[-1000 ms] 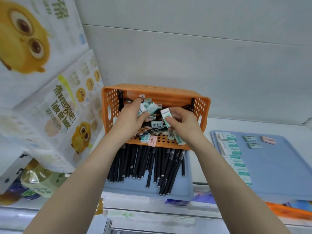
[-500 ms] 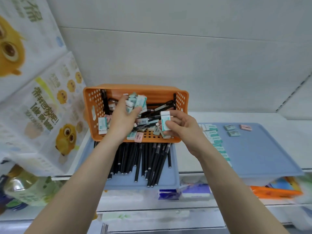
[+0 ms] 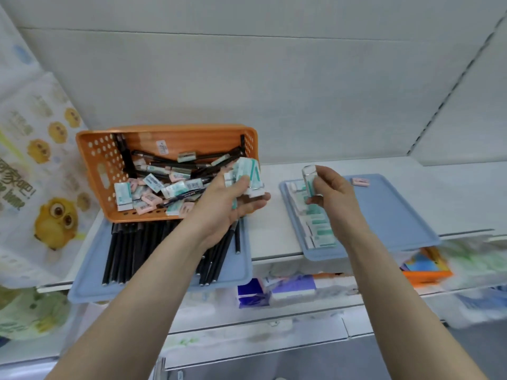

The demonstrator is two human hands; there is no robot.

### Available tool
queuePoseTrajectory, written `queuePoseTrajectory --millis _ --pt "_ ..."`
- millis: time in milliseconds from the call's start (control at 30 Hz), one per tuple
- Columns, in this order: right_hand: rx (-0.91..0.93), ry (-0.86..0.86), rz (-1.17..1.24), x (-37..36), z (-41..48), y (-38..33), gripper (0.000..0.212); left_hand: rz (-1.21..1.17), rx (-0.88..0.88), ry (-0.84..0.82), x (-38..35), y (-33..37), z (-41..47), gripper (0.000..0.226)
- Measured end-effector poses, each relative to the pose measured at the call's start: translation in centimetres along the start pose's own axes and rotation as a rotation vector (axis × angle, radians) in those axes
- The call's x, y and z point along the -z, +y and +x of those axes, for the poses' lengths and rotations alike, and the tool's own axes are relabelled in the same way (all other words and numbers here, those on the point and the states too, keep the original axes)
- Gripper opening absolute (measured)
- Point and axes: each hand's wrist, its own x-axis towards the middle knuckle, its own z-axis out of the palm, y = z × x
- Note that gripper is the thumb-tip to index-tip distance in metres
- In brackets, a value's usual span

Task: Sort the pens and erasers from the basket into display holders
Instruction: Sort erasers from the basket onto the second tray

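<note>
Single eraser [image 3: 309,179], green and white, pinched upright in the right hand [image 3: 333,194], to the right of the orange basket [image 3: 90,149] and above the eraser row [image 3: 318,231] on the blue tray [image 3: 397,215]. The left hand [image 3: 229,207], palm up at the basket's right front corner, cups an eraser bundle [image 3: 247,174]. Black pens [image 3: 120,253] lie on the second tray [image 3: 236,270] in front of the basket.

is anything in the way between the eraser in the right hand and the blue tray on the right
Nothing visible does. The right hand holds the eraser above the blue tray, over its row of erasers; no other thing shows between them.
</note>
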Motion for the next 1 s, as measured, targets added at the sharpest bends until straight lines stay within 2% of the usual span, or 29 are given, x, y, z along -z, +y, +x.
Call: queuePoseTrajectory --millis 67,133,233,367,467,533,633,700,733,767,833,900,1000 --pt "0.011 0.044 -0.154 3.0 0.6 0.3 0.028 0.055 0.011 -0.055 -1.4 -0.9 0.1 0.020" --pt "0.044 0.009 -0.341 5.3 0.9 0.3 0.028 0.117 0.014 -0.067 -2.4 -1.7 0.5 0.024" --pt "0.047 -0.145 -0.544 6.4 1.1 0.1 0.020 0.166 0.048 -0.051 -3.2 -2.7 0.7 0.023" --pt "-0.001 -0.400 -0.714 5.6 1.4 0.3 0.018 0.173 0.114 -0.001 -3.5 -3.9 0.2 0.011" --pt "0.098 -0.399 -0.886 5.2 1.5 0.6 0.012 0.194 0.149 0.011 -3.4 -4.5 -0.2 0.012" --pt "0.152 -0.406 -0.971 5.3 1.5 0.8 0.017 0.219 0.158 0.016 -3.4 -4.9 -0.2 0.019" --pt "0.183 -0.430 -0.950 5.2 1.2 1.0 0.015 0.258 0.159 0.015 -3.5 -5.4 -0.2 0.026" --pt "0.226 -0.357 -0.888 5.0 0.9 0.8 0.006 0.290 0.154 0.002 -3.7 -5.7 -0.2 0.028" --pt "0.225 -0.316 -0.813 4.7 0.8 0.4 0.007 0.311 0.151 -0.011 -3.8 -5.8 -0.2 0.029" --pt "0.187 -0.306 -0.698 4.4 0.6 0.0 0.013 0.338 0.146 -0.024 -3.9 -5.9 -0.2 0.030" --pt "0.061 -0.396 -0.440 3.7 0.0 -0.9 0.014 0.394 0.126 -0.044 -4.1 -6.0 0.0 0.028" --pt "0.023 -0.457 -0.351 3.3 -0.3 -1.3 0.009 0.404 0.116 -0.039 -4.4 -6.2 0.1 0.024" --pt "-0.057 -0.440 -0.242 3.6 -0.3 -1.4 0.007 0.294 0.168 0.018 -4.8 -6.0 0.4 0.022"
